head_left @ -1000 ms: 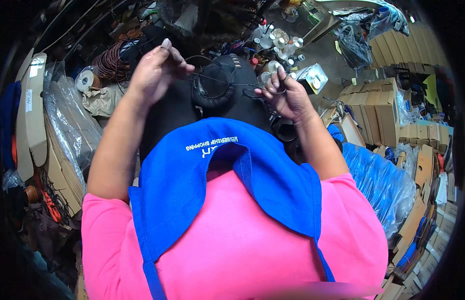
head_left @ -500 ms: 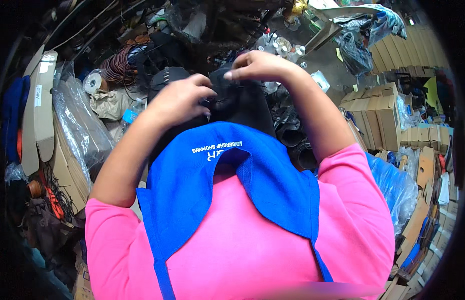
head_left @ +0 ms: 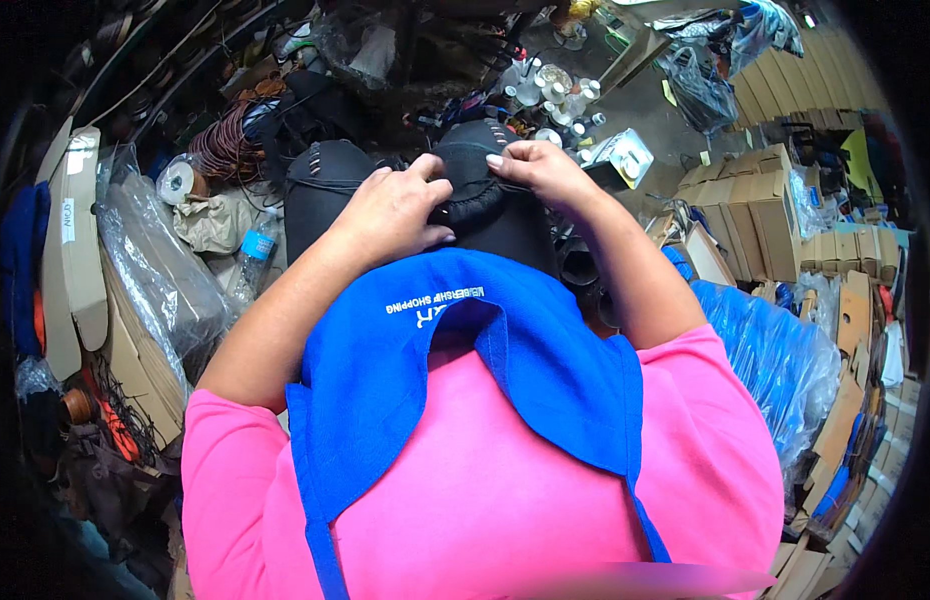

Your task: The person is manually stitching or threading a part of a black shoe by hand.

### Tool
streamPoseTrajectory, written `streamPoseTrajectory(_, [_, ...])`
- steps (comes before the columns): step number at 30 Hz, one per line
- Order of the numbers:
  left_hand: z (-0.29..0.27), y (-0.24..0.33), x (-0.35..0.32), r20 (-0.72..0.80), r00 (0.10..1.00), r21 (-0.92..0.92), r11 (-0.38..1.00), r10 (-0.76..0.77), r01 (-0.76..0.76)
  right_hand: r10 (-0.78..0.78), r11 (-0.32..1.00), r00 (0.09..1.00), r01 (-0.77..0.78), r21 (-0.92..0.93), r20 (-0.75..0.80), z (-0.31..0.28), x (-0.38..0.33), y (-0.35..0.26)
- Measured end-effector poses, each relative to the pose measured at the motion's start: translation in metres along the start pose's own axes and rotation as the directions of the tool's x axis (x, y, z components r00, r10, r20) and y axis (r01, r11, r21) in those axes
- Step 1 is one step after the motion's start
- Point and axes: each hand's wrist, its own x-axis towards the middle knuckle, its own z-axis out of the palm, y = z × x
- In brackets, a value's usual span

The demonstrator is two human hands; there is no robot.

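Nearest, I am seeing a blue apron [head_left: 465,360] with a white printed line over a pink shirt [head_left: 485,500]. My left hand [head_left: 390,210] is lying curled, fingers pressing on the black padded shoe upper [head_left: 485,215] just above the apron. My right hand [head_left: 540,170] is pinching its upper edge. Brown cardboard boxes [head_left: 745,190] are stacking at right, a blue plastic bag [head_left: 775,350] below them, clear-wrapped packages [head_left: 150,270] at left.

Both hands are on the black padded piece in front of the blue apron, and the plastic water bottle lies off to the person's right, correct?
Not quite. The head view shows both hands, left hand and right hand, on the black padded piece above the blue apron, but the plastic water bottle lies to the person's left.
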Motion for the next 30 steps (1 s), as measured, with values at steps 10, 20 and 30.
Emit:
streamPoseTrajectory(10, [-0.028, -0.019, -0.012, -0.433, 0.882, -0.281, 0.958, -0.186, 0.064, -0.235, 0.896, 0.963, 0.163, -0.414, -0.13, 0.016, -0.018, -0.041])
streamPoseTrajectory(20, [-0.004, -0.017, 0.041, -0.169, 0.986, -0.417, 0.906, -0.006, -0.066, -0.195, 0.969, 0.976, 0.208, -0.136, 0.1, 0.006, -0.05, -0.034])
streamPoseTrajectory(30, [-0.009, -0.051, 0.055, 0.293, 0.956, -0.873, 0.418, 0.035, 0.252, -0.417, 0.887, 0.906, 0.388, -0.252, -0.076, -0.004, -0.056, -0.037])
